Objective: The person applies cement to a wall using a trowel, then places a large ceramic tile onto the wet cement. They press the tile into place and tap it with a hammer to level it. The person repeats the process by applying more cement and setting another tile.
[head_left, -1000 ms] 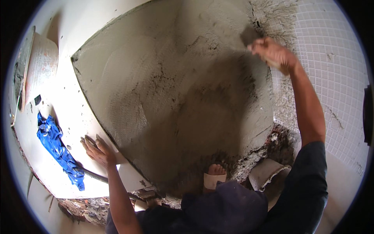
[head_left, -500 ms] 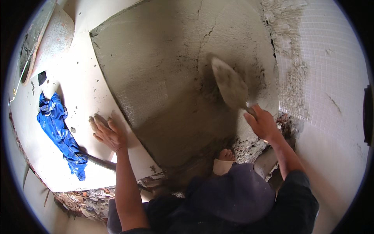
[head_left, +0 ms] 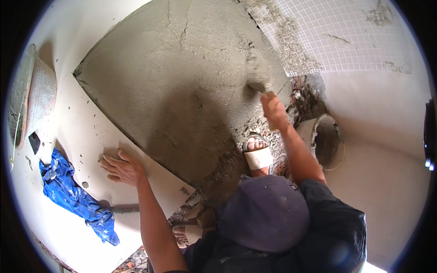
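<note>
Head view: R hand (head_left: pixel 274 109) clamped on trowel (head_left: pixel 259 70) handle; blade, blurred, is over grey mortar (head_left: pixel 191 63) nr its R edge, beyond sandalled foot (head_left: pixel 257 157). L hand (head_left: pixel 124 169), well apart, fingers spread, on white panel (head_left: pixel 159 191); crumpled blue sheeting (head_left: pixel 73 193) nearby, lower L.

Mortar (head_left: pixel 136 59) is filling the middle, a panel (head_left: pixel 82 118) lying left of it. On the panel, the left grip (head_left: pixel 123 168) is resting, a cloth (head_left: pixel 73 193) is lying leftward, and a basin (head_left: pixel 41 98) is sitting farther ahead. The right grip (head_left: pixel 274 110) is holding a trowel (head_left: pixel 259 73) at the mortar's right; rightward, tiles (head_left: pixel 337 54) are lying beyond, a pipe (head_left: pixel 307 131) nearer.
</note>
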Available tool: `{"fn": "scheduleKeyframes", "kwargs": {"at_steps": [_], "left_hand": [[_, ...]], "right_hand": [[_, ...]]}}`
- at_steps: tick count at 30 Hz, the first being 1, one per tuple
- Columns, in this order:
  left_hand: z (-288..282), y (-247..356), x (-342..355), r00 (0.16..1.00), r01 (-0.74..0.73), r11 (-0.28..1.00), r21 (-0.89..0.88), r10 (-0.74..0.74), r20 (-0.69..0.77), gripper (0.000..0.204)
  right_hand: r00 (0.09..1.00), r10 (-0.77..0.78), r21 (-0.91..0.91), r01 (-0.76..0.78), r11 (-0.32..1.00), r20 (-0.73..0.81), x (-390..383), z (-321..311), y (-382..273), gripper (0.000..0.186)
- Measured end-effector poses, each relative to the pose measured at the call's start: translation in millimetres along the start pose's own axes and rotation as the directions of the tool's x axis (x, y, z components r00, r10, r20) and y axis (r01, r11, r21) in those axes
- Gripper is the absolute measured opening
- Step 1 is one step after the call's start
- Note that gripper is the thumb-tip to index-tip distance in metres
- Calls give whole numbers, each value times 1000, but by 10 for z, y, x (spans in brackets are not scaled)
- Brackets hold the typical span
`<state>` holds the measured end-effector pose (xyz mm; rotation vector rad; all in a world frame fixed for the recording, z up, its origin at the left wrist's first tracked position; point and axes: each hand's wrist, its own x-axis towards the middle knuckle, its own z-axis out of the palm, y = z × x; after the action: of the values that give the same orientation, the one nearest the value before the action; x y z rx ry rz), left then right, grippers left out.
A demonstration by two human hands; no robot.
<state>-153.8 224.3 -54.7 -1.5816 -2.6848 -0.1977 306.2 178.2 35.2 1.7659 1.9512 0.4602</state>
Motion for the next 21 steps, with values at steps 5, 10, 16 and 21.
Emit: {"fn": "scheduleKeyframes", "kwargs": {"at_steps": [5,10,16,21], "left_hand": [[-18,4,16,999,24,1000,5,-24,28,68],[-33,32,13,1000,17,1000,0,-17,8,69],[261,-217,67,1000,1,998,60,0,-21,70],[621,-486,222,959,-119,917,380,205,-195,63]], "right_hand": [[617,341,658,-753,-5,709,104,-136,516,48],[563,270,578,-816,30,781,-24,-26,685,51],[510,342,471,-860,195,789,-1566,-509,987,42],[393,568,101,-874,475,723,-2553,-1068,1942,40]]}}
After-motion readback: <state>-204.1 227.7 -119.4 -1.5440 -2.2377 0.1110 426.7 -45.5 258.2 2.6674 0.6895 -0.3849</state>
